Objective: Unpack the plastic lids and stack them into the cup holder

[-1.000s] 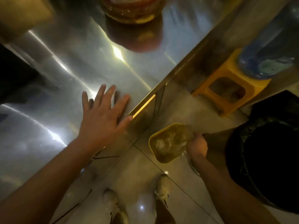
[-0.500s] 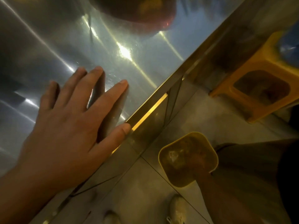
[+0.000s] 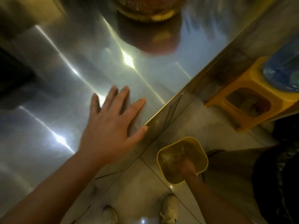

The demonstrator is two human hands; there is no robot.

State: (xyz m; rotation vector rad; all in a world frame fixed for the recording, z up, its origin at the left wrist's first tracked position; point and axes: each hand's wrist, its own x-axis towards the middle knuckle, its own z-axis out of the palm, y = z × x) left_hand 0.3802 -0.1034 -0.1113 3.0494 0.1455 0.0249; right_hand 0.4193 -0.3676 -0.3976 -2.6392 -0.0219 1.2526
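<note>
Head view. Left hand (image 3: 110, 126) lies flat on the stainless steel counter (image 3: 48, 94), fingers straight and spread, thumb close to the counter's front edge. It holds nothing and reads as a brace.

Right hand (image 3: 188, 165) is down inside a small yellow bin (image 3: 163, 152) on the tiled floor, just below that edge. Too dim and blurred to tell whether its fingers grip anything.

No plastic lids or cup holder in view, so their place is unknown.

Judgement: the step in hand is a reach into the bin, perhaps to discard wrapping. To do it well, lean on the left palm, avoid tipping the bin, and rise clear of the counter edge.

Further out: yellow stool (image 3: 252, 81) carrying a blue water bottle (image 3: 281, 75).
</note>
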